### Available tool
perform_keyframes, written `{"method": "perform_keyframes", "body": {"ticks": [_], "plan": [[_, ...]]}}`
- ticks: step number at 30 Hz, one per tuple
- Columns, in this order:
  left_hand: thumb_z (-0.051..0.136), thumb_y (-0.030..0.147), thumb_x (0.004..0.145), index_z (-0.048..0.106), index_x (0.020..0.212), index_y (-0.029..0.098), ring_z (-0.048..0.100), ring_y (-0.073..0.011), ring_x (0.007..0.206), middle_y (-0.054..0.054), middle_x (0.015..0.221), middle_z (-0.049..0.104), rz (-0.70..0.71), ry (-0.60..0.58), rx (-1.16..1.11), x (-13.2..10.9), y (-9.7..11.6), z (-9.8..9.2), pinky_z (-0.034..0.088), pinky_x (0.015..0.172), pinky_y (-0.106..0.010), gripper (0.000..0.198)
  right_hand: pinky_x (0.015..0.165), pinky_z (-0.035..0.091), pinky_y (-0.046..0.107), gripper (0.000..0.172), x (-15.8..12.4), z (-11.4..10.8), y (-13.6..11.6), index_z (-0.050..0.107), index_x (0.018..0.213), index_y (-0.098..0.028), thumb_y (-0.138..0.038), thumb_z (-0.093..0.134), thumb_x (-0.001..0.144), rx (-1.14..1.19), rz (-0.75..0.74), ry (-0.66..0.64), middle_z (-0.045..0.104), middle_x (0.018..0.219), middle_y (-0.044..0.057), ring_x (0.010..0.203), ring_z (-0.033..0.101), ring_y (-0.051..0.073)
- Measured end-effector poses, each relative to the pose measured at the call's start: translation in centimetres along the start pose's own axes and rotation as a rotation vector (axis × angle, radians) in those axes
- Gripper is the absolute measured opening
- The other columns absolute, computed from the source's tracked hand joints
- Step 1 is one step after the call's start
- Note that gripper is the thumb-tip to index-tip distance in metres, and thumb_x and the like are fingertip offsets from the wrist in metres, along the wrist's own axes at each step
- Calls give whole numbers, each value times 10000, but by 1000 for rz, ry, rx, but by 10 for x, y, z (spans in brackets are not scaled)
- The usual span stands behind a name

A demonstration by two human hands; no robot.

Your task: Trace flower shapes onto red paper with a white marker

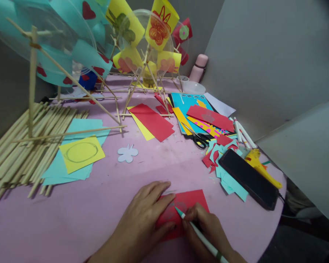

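A piece of red paper (199,199) lies on the pink table in front of me, with a faint grey outline drawn on it. Spread flat, my left hand (145,213) presses on the paper's left part. My right hand (204,226) grips a white marker (200,233) with a green tip, and that tip meets the paper inside the outline. A white butterfly-shaped cutout (127,153) rests farther up the table. Yellow paper (82,152) bearing a pencilled oval lies on light blue sheets (68,177) to the left.
Wooden sticks (24,153) are piled at left beside a stick frame with a blue paper wheel (79,54). A yellow wheel (146,40) stands behind. Scissors (199,140), paper scraps (216,153), a phone (248,179) and a yellow glue gun (260,168) lie at right.
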State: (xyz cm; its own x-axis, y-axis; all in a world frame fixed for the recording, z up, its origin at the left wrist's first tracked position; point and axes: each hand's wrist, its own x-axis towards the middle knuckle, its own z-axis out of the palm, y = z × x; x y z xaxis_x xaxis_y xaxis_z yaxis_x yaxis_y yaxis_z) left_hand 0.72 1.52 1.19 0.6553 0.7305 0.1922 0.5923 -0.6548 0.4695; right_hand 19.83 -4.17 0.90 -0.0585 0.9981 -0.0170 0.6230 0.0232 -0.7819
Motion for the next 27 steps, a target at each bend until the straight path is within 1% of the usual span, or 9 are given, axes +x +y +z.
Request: {"method": "perform_keyframes", "body": {"ticks": [5,10,16,21,27], "plan": [[702,306,774,526,1260,253,455,-296,1208,-78,1368,492,7,1,8,0,0,0,455,948,-489,520,425,316,207,119,-1,0,2,420,693,-245,-205,427,805,21,-32,24,571,534,-30,413,513,119],[702,324,771,527,1268,262,456,-292,1211,-77,1366,495,-5,24,-5,0,-1,2,448,961,-476,530,448,334,211,105,-2,0,2,436,705,-244,-195,431,798,22,0,38,579,553,-31,446,537,127],[703,313,768,540,1257,249,471,-294,1196,-87,1354,509,6,12,9,1,-1,0,459,945,-477,519,433,308,213,111,-2,-3,0,422,693,-244,-250,435,803,114,84,-8,535,530,-37,432,473,121],[694,339,777,544,1253,263,469,-283,1199,-75,1356,510,-6,23,-8,0,-1,0,449,958,-460,505,426,272,215,132,-2,-2,-2,404,677,-245,-271,436,803,147,117,16,464,506,-62,428,417,111],[695,327,777,525,1268,276,445,-281,1219,-63,1374,490,-15,3,1,1,-1,1,439,970,-464,522,443,274,220,138,-3,-3,-1,388,673,-245,-267,437,800,171,120,28,456,519,-63,440,404,110]]}}
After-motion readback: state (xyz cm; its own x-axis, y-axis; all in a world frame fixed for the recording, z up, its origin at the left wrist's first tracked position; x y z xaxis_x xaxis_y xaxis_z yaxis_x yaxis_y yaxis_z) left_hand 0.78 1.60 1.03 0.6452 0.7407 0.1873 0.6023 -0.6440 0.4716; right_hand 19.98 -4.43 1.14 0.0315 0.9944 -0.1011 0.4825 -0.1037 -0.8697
